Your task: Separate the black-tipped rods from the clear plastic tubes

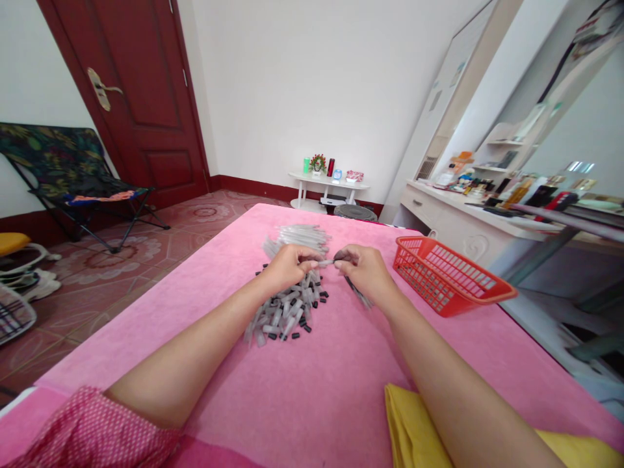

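Note:
My left hand pinches a short translucent tube above the pink cloth. The fingertips of my right hand meet its other end, where something small and dark shows. Several thin dark sticks stick out below my right palm; whether they are gripped or lie on the cloth is hard to tell. Under my left hand spreads a pile of short translucent caps mixed with small black pieces. Just behind that hand lies a stack of long clear tubes. What kind of item these parts form is not clear.
A pink cloth covers the table. At its right edge stands a red plastic basket. Folded yellow fabric lies near my right forearm. Beyond are a cluttered dresser, a low white stand and a folding chair.

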`<action>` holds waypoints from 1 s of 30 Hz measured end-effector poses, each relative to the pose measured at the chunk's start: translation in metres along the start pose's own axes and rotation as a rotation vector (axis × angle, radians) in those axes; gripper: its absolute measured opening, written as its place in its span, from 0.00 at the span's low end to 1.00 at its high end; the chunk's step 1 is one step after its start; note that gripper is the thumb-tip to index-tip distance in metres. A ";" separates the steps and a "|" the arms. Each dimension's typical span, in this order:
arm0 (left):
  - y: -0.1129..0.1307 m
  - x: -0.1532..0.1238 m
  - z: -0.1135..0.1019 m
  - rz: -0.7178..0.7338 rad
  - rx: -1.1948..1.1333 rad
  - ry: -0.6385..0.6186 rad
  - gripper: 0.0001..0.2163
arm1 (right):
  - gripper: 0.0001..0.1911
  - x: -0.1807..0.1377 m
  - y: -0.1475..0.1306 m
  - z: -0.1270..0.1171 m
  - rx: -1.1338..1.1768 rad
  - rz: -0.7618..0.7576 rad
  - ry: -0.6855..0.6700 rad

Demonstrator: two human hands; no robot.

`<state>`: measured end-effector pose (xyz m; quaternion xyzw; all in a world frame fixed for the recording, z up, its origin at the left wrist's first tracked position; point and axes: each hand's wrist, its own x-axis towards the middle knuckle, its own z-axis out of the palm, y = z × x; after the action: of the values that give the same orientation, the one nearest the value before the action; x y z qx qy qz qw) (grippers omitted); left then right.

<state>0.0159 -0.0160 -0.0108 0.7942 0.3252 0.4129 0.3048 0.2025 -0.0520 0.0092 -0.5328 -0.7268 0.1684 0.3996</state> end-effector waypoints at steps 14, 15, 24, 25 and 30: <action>0.005 0.000 0.001 0.029 0.026 0.093 0.10 | 0.13 -0.002 -0.001 -0.003 -0.118 0.009 0.000; 0.005 0.000 0.001 0.027 0.028 0.088 0.10 | 0.11 -0.002 0.000 -0.002 -0.116 -0.007 0.001; 0.009 -0.001 0.000 0.034 0.054 0.076 0.10 | 0.12 -0.004 -0.005 -0.003 -0.146 -0.013 0.000; 0.009 -0.001 0.000 0.037 0.053 0.068 0.10 | 0.12 -0.004 -0.005 -0.003 -0.153 -0.016 -0.004; 0.008 -0.001 -0.001 0.061 0.063 0.040 0.11 | 0.20 -0.003 -0.003 -0.003 -0.153 0.039 -0.037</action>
<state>0.0173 -0.0211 -0.0048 0.8047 0.3196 0.4272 0.2604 0.2029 -0.0565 0.0115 -0.5724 -0.7344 0.1297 0.3409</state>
